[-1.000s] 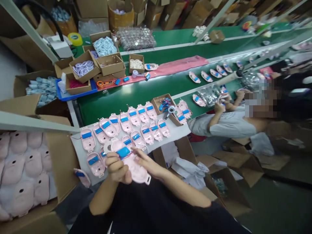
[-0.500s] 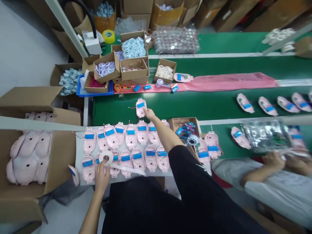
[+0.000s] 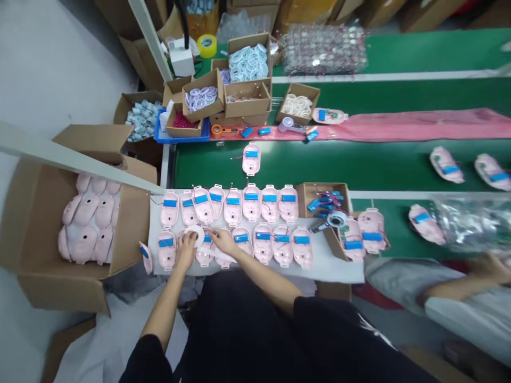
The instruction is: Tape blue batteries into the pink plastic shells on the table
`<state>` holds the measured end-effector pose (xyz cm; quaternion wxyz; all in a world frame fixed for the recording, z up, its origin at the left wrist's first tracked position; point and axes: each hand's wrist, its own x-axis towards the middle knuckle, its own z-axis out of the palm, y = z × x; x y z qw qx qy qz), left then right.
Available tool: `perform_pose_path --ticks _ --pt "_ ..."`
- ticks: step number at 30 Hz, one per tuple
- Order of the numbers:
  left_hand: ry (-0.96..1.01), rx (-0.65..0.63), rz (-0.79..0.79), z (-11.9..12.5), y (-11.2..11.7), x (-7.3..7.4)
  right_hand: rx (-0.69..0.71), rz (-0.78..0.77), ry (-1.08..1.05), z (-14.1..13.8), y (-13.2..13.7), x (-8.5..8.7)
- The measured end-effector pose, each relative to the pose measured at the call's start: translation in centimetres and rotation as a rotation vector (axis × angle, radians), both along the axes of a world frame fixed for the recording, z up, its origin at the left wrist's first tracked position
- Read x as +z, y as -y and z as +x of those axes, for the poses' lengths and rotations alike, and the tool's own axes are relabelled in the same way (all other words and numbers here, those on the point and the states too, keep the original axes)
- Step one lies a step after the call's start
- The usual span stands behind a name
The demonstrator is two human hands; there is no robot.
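My left hand (image 3: 186, 252) is closed on a white roll of tape (image 3: 196, 232), held above the front row of pink plastic shells. A loose strip of white tape (image 3: 219, 254) trails from the roll to the right. Just right of the roll, my right hand (image 3: 223, 241) has its fingertips pinched together by a blue battery pack; what lies between them is too small to make out. Two rows of pink shells (image 3: 282, 246), each with a blue battery, lie on a white sheet (image 3: 335, 270). One pink shell (image 3: 251, 166) lies alone on the green belt (image 3: 359, 165).
A cardboard box (image 3: 305, 208) of blue batteries stands right of the rows. At left, a big carton (image 3: 131, 223) holds pink shells. Small boxes of rings (image 3: 203, 98) stand behind the belt. A co-worker's arm (image 3: 455, 287) is at the right.
My right hand has let go of the shell on the green belt and come back beside the tape roll. My left hand still holds the roll. The view has shifted.
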<state>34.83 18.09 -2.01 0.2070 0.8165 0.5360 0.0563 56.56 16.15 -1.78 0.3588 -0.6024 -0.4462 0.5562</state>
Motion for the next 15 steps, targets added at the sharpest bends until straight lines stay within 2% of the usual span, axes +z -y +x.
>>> perform_pose_path --ticks 4,6,7,9,11,13,15 --pt "0.128 -0.154 0.073 -1.3 0.7 0.3 -0.195 -0.038 -0.089 0.1 7.4 1.5" --pt "0.208 -0.308 0.1 -0.2 1.7 0.4 -0.269 -0.129 -0.183 1.3 10.5 2.8" --pt "0.247 -0.406 0.088 1.1 2.5 0.6 -0.307 -0.185 -0.255 2.1 11.9 3.4" --pt "0.314 -0.61 0.009 5.6 4.4 1.4 -0.396 -0.259 -0.366 4.4 14.8 4.5" --pt "0.369 -0.777 -0.092 11.7 6.9 2.7 -0.528 -0.256 -0.37 7.6 17.8 5.3" --pt "0.414 -0.899 -0.177 18.3 9.3 4.3 -0.709 -0.226 -0.349 12.1 21.1 5.7" --pt "0.468 -0.954 -0.233 23.8 11.4 5.6 -0.945 -0.19 -0.329 18.1 24.5 6.0"
